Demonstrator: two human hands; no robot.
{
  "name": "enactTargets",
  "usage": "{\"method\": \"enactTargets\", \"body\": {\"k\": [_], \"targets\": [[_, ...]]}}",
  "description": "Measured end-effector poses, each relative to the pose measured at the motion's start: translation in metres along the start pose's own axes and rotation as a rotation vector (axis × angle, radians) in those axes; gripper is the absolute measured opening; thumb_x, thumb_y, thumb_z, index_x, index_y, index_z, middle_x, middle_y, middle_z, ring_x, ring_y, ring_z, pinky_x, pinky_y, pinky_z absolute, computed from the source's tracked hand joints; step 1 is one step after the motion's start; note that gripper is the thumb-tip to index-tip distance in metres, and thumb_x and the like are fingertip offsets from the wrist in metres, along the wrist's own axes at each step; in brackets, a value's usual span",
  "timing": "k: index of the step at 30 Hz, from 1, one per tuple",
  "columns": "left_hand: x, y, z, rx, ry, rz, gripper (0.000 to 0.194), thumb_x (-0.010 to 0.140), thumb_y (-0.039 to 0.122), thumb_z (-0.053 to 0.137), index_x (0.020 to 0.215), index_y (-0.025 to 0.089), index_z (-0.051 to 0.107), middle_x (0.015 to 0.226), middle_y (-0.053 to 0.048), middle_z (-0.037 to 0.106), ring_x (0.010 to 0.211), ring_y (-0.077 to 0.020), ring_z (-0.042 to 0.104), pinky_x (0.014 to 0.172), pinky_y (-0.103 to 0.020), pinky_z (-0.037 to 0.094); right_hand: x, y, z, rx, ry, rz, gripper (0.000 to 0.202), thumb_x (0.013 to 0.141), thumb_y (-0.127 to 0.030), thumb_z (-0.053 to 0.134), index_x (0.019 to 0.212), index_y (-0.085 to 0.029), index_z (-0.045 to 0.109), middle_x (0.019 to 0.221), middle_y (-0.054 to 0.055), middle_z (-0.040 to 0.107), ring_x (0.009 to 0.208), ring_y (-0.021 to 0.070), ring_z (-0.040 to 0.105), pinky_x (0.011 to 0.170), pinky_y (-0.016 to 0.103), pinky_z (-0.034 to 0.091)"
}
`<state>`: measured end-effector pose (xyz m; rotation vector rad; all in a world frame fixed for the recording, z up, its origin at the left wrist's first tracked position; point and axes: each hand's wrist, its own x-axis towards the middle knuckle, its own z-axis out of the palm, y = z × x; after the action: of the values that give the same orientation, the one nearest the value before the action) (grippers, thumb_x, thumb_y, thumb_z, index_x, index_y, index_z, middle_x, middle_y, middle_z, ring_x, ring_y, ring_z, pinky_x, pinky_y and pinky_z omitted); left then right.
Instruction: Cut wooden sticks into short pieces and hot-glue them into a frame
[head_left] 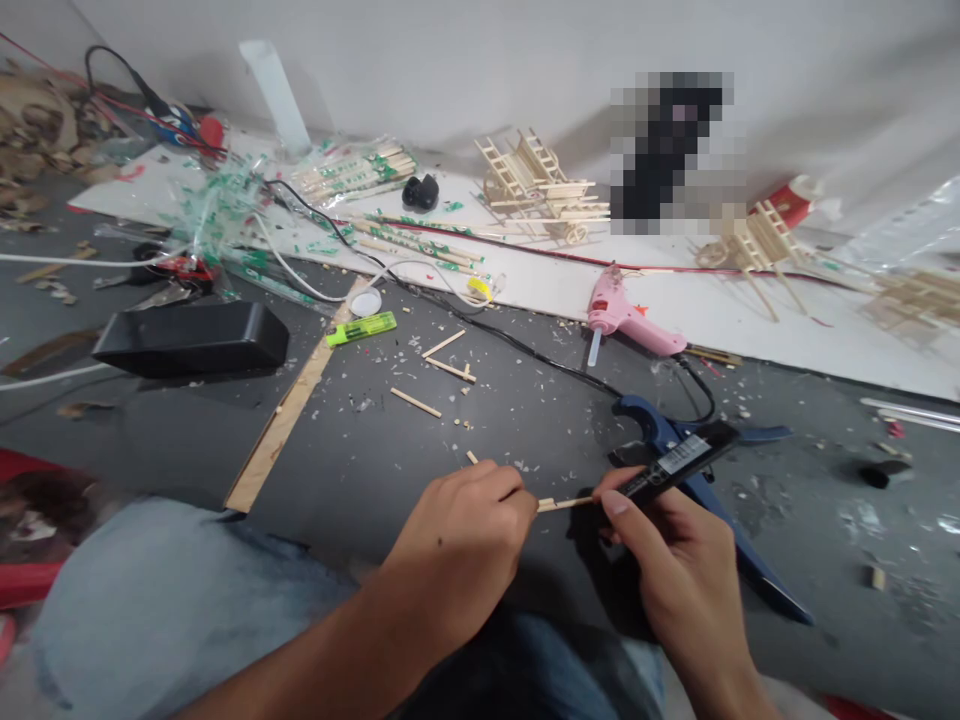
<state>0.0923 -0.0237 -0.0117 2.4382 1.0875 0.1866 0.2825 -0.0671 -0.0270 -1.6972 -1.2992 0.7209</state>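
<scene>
My left hand [472,540] is closed, with its fingers wrapped over thin wooden sticks [555,503], whose ends stick out on both sides of it. My right hand [679,560] is closed on a long black tool with a white barcode label [682,457]; its working end is hidden, so its exact kind is unclear. The right fingertips meet the stick's right end. Behind the right hand lies a large dark-blue clamp [645,415]. Short cut sticks [416,402] lie on the grey table beyond my left hand.
A pink hot glue gun [630,315] rests by a white board [540,265]. Small stick-built cart models [761,245] stand farther back. Left are a black box [191,338], a lime-green cutter [361,329] and a wooden strip [281,425]. Cables cross the table; plastic wrappers [225,205] pile up.
</scene>
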Motion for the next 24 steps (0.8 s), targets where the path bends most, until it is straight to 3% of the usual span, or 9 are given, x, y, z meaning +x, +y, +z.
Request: {"method": "enactTargets", "body": {"k": [4, 6, 10, 14, 16, 18, 20, 22, 24], "targets": [[0.0, 0.003, -0.001, 0.047, 0.023, -0.009, 0.027, 0.104, 0.019, 0.047, 0.086, 0.021, 0.066, 0.087, -0.001, 0.065, 0.083, -0.0212, 0.062, 0.074, -0.035, 0.05, -0.002, -0.006, -0.01, 0.008, 0.101, -0.071, 0.018, 0.091, -0.04, 0.068, 0.089, -0.023, 0.073, 0.069, -0.002, 0.068, 0.055, 0.0125, 0.059, 0.051, 0.021, 0.046], [-0.002, 0.003, -0.002, 0.109, 0.034, 0.001, 0.024, 0.103, 0.019, 0.05, 0.087, 0.021, 0.067, 0.087, -0.001, 0.066, 0.083, -0.022, 0.063, 0.072, -0.036, 0.049, 0.008, -0.016, -0.018, -0.051, 0.075, -0.163, 0.014, 0.093, -0.036, 0.067, 0.098, -0.025, 0.073, 0.076, -0.003, 0.071, 0.057, 0.0123, 0.061, 0.055, 0.022, 0.047], [-0.008, -0.004, -0.008, 0.263, 0.12, 0.025, 0.021, 0.102, 0.017, 0.051, 0.088, 0.02, 0.067, 0.085, -0.003, 0.065, 0.08, -0.0234, 0.062, 0.07, -0.037, 0.048, 0.057, -0.039, -0.02, -0.327, -0.127, -0.561, 0.023, 0.097, -0.024, 0.06, 0.118, -0.022, 0.068, 0.102, 0.005, 0.076, 0.084, 0.0185, 0.069, 0.075, 0.029, 0.051], [-0.012, -0.015, -0.012, 0.324, 0.203, 0.044, 0.016, 0.1, 0.018, 0.055, 0.09, 0.019, 0.067, 0.086, -0.003, 0.065, 0.081, -0.0233, 0.061, 0.069, -0.037, 0.048, 0.11, -0.048, 0.005, -0.837, -0.365, -0.828, 0.044, 0.091, -0.006, 0.05, 0.132, -0.017, 0.065, 0.107, 0.012, 0.075, 0.102, 0.0299, 0.063, 0.086, 0.041, 0.044], [-0.014, -0.017, -0.012, 0.355, 0.238, 0.086, 0.011, 0.098, 0.017, 0.059, 0.091, 0.019, 0.067, 0.086, -0.003, 0.065, 0.079, -0.0227, 0.061, 0.068, -0.036, 0.048, 0.123, -0.048, 0.013, -0.908, -0.382, -0.851, 0.052, 0.092, -0.003, 0.046, 0.139, -0.022, 0.061, 0.118, 0.011, 0.073, 0.108, 0.0305, 0.061, 0.091, 0.043, 0.042], [-0.016, -0.017, -0.011, 0.392, 0.266, 0.119, 0.007, 0.095, 0.014, 0.064, 0.093, 0.019, 0.068, 0.085, -0.002, 0.066, 0.078, -0.0223, 0.061, 0.067, -0.035, 0.048, 0.125, -0.045, 0.006, -0.906, -0.355, -0.844, 0.058, 0.095, -0.006, 0.043, 0.149, -0.023, 0.052, 0.131, 0.012, 0.068, 0.116, 0.0307, 0.059, 0.096, 0.045, 0.042], [-0.019, -0.016, -0.008, 0.408, 0.296, 0.136, 0.008, 0.091, 0.012, 0.069, 0.095, 0.019, 0.069, 0.085, -0.002, 0.068, 0.077, -0.0224, 0.062, 0.067, -0.035, 0.049, 0.118, -0.036, -0.016, -0.899, -0.306, -0.788, 0.053, 0.099, -0.017, 0.045, 0.153, -0.019, 0.046, 0.139, 0.014, 0.063, 0.124, 0.0319, 0.056, 0.101, 0.046, 0.043], [-0.022, -0.017, -0.006, 0.408, 0.341, 0.155, 0.013, 0.087, 0.01, 0.071, 0.097, 0.019, 0.069, 0.089, -0.002, 0.07, 0.078, -0.0223, 0.064, 0.066, -0.034, 0.05, 0.106, -0.017, -0.049, -0.876, -0.265, -0.653, 0.047, 0.102, -0.04, 0.046, 0.143, -0.017, 0.055, 0.139, 0.015, 0.062, 0.126, 0.0319, 0.057, 0.104, 0.046, 0.045], [-0.023, -0.019, -0.004, 0.405, 0.389, 0.188, 0.015, 0.087, 0.008, 0.07, 0.098, 0.018, 0.07, 0.095, -0.003, 0.071, 0.08, -0.0217, 0.065, 0.066, -0.034, 0.05, 0.093, 0.01, -0.082, -0.91, -0.264, -0.503, 0.054, 0.1, -0.057, 0.046, 0.135, -0.019, 0.06, 0.132, 0.015, 0.066, 0.12, 0.0332, 0.061, 0.101, 0.048, 0.048]]}}
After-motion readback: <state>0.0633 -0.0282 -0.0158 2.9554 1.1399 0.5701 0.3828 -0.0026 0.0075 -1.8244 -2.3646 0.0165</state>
